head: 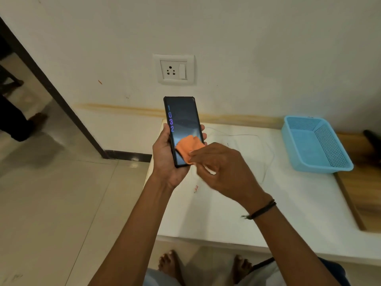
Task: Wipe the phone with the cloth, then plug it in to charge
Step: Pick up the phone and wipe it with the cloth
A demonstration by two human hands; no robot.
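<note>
The left hand [165, 159] is holding one flat, shiny black phone [183, 124] upright above the smooth white table [226, 219], with its fingers curling round the edges. The right hand [222, 168] is bending down, pinching one soft orange cloth [188, 147] and pressing it on the lower glass. One thin white cable [247, 135] is lying near one blue basket [315, 168] full of holes.

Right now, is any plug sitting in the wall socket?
No, the wall socket shows all its pin holes bare, and no plug or cable is attached to it.
</note>
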